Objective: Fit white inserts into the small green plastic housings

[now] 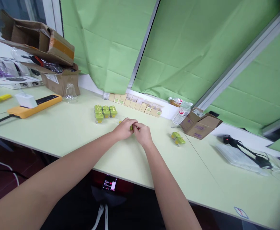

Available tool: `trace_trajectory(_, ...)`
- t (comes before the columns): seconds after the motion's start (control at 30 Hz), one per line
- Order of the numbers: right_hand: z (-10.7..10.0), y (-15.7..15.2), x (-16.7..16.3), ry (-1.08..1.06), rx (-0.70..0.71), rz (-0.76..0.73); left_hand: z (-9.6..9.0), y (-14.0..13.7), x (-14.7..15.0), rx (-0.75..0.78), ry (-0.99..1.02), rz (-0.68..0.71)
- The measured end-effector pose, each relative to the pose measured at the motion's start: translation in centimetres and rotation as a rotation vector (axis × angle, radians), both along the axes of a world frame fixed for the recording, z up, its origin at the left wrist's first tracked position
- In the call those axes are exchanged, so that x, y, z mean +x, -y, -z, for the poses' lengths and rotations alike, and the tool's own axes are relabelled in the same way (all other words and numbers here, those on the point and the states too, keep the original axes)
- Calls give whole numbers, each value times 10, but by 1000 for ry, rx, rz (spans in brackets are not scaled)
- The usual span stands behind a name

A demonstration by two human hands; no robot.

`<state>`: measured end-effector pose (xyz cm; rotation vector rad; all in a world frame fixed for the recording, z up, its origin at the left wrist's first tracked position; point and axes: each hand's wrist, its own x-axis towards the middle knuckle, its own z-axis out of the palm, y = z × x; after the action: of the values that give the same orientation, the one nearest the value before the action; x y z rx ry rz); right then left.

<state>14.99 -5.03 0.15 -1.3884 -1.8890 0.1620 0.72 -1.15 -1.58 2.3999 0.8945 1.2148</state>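
Observation:
Both hands meet over the middle of the table. My left hand (124,128) is closed around a small green piece (131,127), most of it hidden by the fingers. From the other side, my right hand (144,134) pinches the same piece. Just behind my left hand lies a small clear bit with some yellow, partly covered. Farther left stand several small clear containers with green lids (106,113), close together in rows. Two more green-lidded containers (178,138) sit touching each other to the right of my hands.
A row of small tan boxes (137,104) lines the back edge. Clear plastic bottles (180,115) and a cardboard box (199,124) stand at right. An orange power strip (35,107), a clear jar (70,93) and stacked open cartons (56,83) occupy the left. A phone (109,183) lies below the table edge.

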Motion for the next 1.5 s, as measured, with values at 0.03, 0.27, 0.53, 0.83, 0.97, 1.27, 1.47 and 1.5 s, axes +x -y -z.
trace_trajectory(0.03,0,-1,0,-70,-33,11,0,0,0,6,-6,4)
trace_trajectory(0.27,0,-2,2,-413,-156,8,-5,4,0,33,13,53)
trace_trajectory(0.53,-6,4,-3,-182,-49,115,-5,5,0,73,29,96)
trace_trajectory(0.83,-8,-3,-2,-657,-239,78,-9,5,1,129,118,56)
trace_trajectory(0.97,-10,-2,1,-824,-371,-100,-12,7,2,163,126,86)
trace_trajectory(1.27,-14,1,5,-1021,-497,-168,-16,13,-2,-80,283,168)
trace_trajectory(1.47,-18,4,6,-1096,-582,-273,-17,-4,-1,-634,654,312)
trace_trajectory(1.5,-18,4,7,-1103,-577,-285,-17,-4,0,-674,665,319)
